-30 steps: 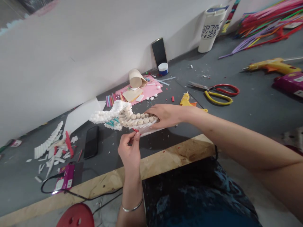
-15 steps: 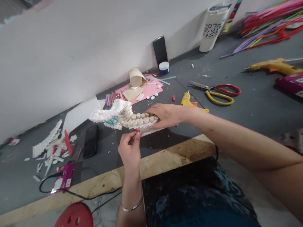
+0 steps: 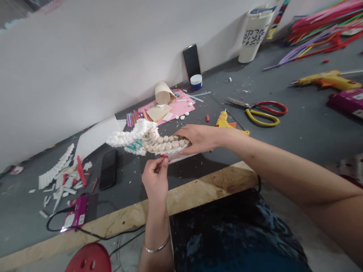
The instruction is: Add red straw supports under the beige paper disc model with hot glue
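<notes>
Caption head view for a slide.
Left hand pinches a red piece; right hand rests on a craft model.

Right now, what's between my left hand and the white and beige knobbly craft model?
A small red piece, pinched by the left hand beside the knobbly craft model. The head view shows it; contact with the model is unclear.

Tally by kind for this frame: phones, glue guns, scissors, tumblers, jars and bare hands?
Dark rectangular phones: 2
Yellow plastic glue guns with orange triggers: 2
Metal scissors with red and yellow handles: 1
White tumbler with dark lettering: 1
Small blue jar with white lid: 1
Bare hands: 2
Total: 9
</notes>
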Demonstrator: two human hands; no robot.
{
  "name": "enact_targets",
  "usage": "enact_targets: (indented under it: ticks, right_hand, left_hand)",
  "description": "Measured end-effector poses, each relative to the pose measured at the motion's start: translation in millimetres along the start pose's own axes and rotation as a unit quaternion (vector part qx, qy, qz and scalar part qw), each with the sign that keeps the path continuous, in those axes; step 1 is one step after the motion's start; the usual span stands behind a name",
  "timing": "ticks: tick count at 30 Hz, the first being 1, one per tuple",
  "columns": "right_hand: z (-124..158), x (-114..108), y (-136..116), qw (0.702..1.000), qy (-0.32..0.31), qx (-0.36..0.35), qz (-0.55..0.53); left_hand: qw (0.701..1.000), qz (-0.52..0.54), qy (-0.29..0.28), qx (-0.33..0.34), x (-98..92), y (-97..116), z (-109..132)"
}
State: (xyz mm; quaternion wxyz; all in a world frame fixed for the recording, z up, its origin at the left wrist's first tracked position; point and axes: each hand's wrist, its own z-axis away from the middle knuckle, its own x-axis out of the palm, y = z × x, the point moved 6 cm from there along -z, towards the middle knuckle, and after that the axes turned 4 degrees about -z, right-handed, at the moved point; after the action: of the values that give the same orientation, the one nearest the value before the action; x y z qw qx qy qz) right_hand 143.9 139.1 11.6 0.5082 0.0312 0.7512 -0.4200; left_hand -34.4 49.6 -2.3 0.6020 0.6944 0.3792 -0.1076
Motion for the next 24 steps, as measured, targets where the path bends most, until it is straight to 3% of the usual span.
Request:
enact_targets:
  ticks: [6, 24]
  right_hand:
    - [-0.6, 1.0, 0.7, 1.000, -0.001, -0.010, 0.003]
    - [2.2, 3.7, 7.2, 0.999, 0.016, -0.022, 0.022]
  left_hand:
    - [1.000, 0.000, -0.018, -0.003, 3.7, -4.4, -1.3]
    - [0.999, -0.019, 0.001, 0.036, 8.0, -3.0, -4.6]
